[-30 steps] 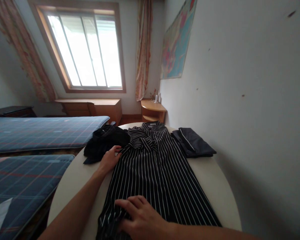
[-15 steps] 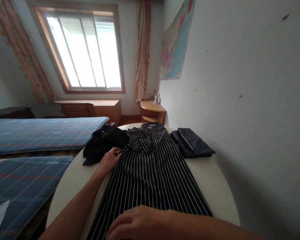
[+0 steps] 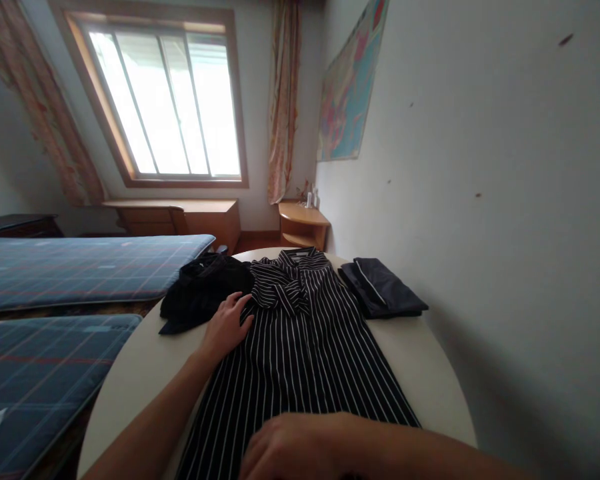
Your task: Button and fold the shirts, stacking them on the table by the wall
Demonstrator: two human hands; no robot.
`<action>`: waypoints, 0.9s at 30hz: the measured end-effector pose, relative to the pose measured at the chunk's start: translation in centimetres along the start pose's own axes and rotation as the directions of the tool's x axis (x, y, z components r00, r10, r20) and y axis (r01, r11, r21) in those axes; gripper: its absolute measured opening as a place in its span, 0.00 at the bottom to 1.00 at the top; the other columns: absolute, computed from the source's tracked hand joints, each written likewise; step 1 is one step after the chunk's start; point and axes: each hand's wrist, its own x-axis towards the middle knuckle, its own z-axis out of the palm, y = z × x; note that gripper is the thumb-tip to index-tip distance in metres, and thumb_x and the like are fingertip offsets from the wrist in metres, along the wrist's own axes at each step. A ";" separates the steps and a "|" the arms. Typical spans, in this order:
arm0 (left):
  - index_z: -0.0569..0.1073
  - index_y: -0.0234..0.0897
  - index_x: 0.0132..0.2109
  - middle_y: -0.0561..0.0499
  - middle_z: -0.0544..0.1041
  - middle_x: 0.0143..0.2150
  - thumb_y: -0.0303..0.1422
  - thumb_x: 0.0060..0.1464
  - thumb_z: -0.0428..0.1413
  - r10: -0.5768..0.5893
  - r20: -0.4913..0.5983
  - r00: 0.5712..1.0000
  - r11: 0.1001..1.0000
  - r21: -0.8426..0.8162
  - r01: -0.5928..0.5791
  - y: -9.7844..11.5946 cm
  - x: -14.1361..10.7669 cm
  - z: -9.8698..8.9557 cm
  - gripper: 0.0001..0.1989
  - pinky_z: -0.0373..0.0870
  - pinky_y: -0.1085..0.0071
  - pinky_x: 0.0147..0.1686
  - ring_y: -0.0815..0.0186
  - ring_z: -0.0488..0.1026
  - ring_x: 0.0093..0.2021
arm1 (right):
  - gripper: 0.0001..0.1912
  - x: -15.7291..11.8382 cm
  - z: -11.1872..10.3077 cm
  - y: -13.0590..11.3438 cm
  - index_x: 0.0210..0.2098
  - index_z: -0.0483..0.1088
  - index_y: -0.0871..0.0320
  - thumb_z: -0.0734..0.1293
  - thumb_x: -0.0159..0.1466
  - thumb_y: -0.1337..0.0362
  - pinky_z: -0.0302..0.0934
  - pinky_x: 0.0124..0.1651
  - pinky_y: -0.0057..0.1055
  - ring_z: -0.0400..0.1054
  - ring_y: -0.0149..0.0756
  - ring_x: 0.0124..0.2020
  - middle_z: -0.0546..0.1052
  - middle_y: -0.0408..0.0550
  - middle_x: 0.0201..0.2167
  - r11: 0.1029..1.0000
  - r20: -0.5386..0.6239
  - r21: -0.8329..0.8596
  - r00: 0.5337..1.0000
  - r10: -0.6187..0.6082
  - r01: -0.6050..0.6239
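A black shirt dress (image 3: 300,360) with white stripes lies face up, collar at the far side, on a round cream table (image 3: 130,373). Its sleeve (image 3: 280,293) is folded over the upper front. My left hand (image 3: 227,325) is at the dress's left edge, just below the folded sleeve, with fingers spread apart. Low in the picture, my right hand (image 3: 285,443) is over the lower part of the dress. Its fingers bend downward and their tips are hidden, so any grip on the cloth cannot be made out.
A crumpled black garment (image 3: 200,287) lies at the table's left, close to my left hand. On the right sits a folded dark garment (image 3: 383,287). Plaid mattresses (image 3: 80,267) are beyond the left edge, and a white wall (image 3: 480,267) stands at the right.
My left hand has opened its fingers and shifted slightly onto the dress edge. My right hand has moved a little to the right. The view has shifted slightly.
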 end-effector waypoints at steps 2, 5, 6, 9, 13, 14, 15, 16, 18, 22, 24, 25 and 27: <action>0.68 0.42 0.62 0.45 0.61 0.68 0.33 0.58 0.54 0.137 -0.018 0.990 0.990 -0.016 -0.138 0.1 0.1 0.9 0.24 0.59 0.56 0.64 0.52 0.61 0.66 | 0.08 -0.1 -2.2 0.4 0.42 0.74 0.55 0.66 0.66 0.60 0.64 0.52 0.26 0.74 0.30 0.45 0.80 0.43 0.40 0.983 -0.192 -0.089 0.971 0.140 -0.159; 0.70 0.43 0.61 0.48 0.61 0.69 0.31 0.61 0.51 0.218 0.025 0.976 0.976 -0.012 -0.218 0.1 0.1 2.1 0.21 0.56 0.53 0.66 0.53 0.57 0.68 | 0.07 -0.5 -6.0 2.6 0.41 0.74 0.57 0.64 0.66 0.65 0.63 0.49 0.29 0.72 0.33 0.42 0.78 0.45 0.38 0.824 -0.526 -0.198 0.766 0.368 -0.532; 0.71 0.42 0.60 0.49 0.62 0.69 0.31 0.61 0.51 0.225 0.036 0.974 0.974 0.000 -0.225 0.1 0.1 2.4 0.21 0.56 0.53 0.66 0.53 0.56 0.68 | 0.08 -0.6 -7.2 3.7 0.42 0.73 0.57 0.63 0.66 0.67 0.62 0.51 0.31 0.71 0.34 0.44 0.77 0.47 0.40 0.754 -0.606 -0.210 0.688 0.399 -0.623; 0.72 0.42 0.59 0.49 0.65 0.67 0.31 0.62 0.50 0.235 0.040 0.971 0.971 0.028 -0.237 0.2 0.0 2.8 0.20 0.55 0.51 0.67 0.52 0.53 0.69 | 0.09 -1.2 -10.0 7.1 0.45 0.72 0.57 0.64 0.67 0.64 0.60 0.53 0.34 0.69 0.38 0.48 0.75 0.50 0.44 0.547 -0.719 -0.212 0.508 0.474 -0.810; 0.72 0.42 0.60 0.49 0.71 0.62 0.30 0.63 0.48 0.246 0.057 0.968 0.968 0.030 -0.248 0.2 0.0 2.5 0.20 0.56 0.52 0.67 0.53 0.54 0.69 | 0.27 -1.8 -11.6 10.7 0.54 0.68 0.58 0.66 0.63 0.47 0.59 0.53 0.40 0.67 0.46 0.51 0.73 0.56 0.49 0.325 -0.741 -0.193 0.355 0.570 -0.926; 0.71 0.42 0.60 0.49 0.72 0.62 0.30 0.63 0.48 0.243 0.065 0.968 0.969 0.035 -0.245 0.3 -0.1 2.4 0.20 0.55 0.52 0.67 0.53 0.55 0.69 | 0.30 -1.9 -11.7 11.3 0.55 0.67 0.59 0.66 0.62 0.44 0.58 0.53 0.42 0.67 0.47 0.51 0.73 0.57 0.49 0.284 -0.734 -0.192 0.330 0.594 -0.939; 0.72 0.42 0.60 0.49 0.72 0.61 0.30 0.63 0.48 0.238 0.071 0.969 0.969 0.044 -0.241 0.3 -0.1 2.3 0.20 0.55 0.52 0.67 0.52 0.55 0.68 | 0.31 -2.0 -11.7 11.8 0.54 0.67 0.60 0.66 0.61 0.44 0.58 0.53 0.43 0.67 0.48 0.51 0.74 0.58 0.49 0.251 -0.724 -0.197 0.313 0.615 -0.948; 0.72 0.42 0.60 0.49 0.73 0.61 0.30 0.63 0.48 0.233 0.076 0.969 0.970 0.053 -0.238 0.4 -0.1 2.1 0.20 0.55 0.51 0.66 0.52 0.56 0.68 | 0.29 -2.2 -11.7 12.2 0.53 0.68 0.60 0.66 0.61 0.45 0.57 0.53 0.43 0.67 0.49 0.51 0.74 0.58 0.49 0.229 -0.716 -0.204 0.304 0.628 -0.952; 0.73 0.42 0.58 0.49 0.74 0.59 0.31 0.63 0.49 0.222 0.078 0.972 0.971 0.071 -0.227 0.9 0.0 1.8 0.19 0.55 0.51 0.66 0.51 0.57 0.67 | 0.21 -2.7 -11.6 12.9 0.47 0.71 0.59 0.66 0.62 0.50 0.56 0.53 0.42 0.68 0.47 0.50 0.76 0.57 0.47 0.227 -0.713 -0.200 0.300 0.634 -0.953; 0.73 0.38 0.57 0.46 0.75 0.58 0.32 0.63 0.48 0.214 0.069 0.974 0.973 0.073 -0.219 2.9 1.0 1.5 0.18 0.57 0.53 0.64 0.53 0.61 0.65 | 0.12 -4.1 -11.8 14.2 0.38 0.73 0.58 0.63 0.65 0.58 0.58 0.47 0.33 0.72 0.40 0.41 0.79 0.51 0.38 0.341 -0.752 0.010 0.218 0.622 -0.940; 0.71 0.37 0.59 0.45 0.73 0.60 0.33 0.64 0.48 0.219 0.090 0.972 0.974 0.037 -0.223 4.3 2.2 1.7 0.19 0.58 0.57 0.64 0.55 0.64 0.64 | 0.11 -5.0 -12.0 14.8 0.36 0.74 0.58 0.61 0.65 0.60 0.59 0.44 0.30 0.72 0.37 0.38 0.80 0.49 0.35 0.453 -0.768 0.149 0.185 0.613 -0.879; 0.69 0.36 0.60 0.44 0.72 0.61 0.34 0.64 0.48 0.213 0.103 0.972 0.976 0.015 -0.216 5.0 3.0 1.9 0.20 0.59 0.58 0.64 0.56 0.65 0.63 | 0.11 -5.4 -12.1 15.1 0.36 0.74 0.58 0.61 0.65 0.61 0.59 0.44 0.29 0.72 0.36 0.38 0.80 0.48 0.35 0.520 -0.776 0.200 0.190 0.602 -0.830; 0.66 0.36 0.63 0.43 0.71 0.62 0.36 0.62 0.50 0.183 0.116 0.976 0.983 -0.015 -0.182 6.6 4.6 2.3 0.23 0.60 0.59 0.63 0.56 0.67 0.62 | 0.11 -6.1 -12.2 15.6 0.35 0.74 0.58 0.60 0.65 0.63 0.60 0.45 0.28 0.73 0.36 0.39 0.80 0.47 0.36 0.637 -0.787 0.258 0.224 0.575 -0.726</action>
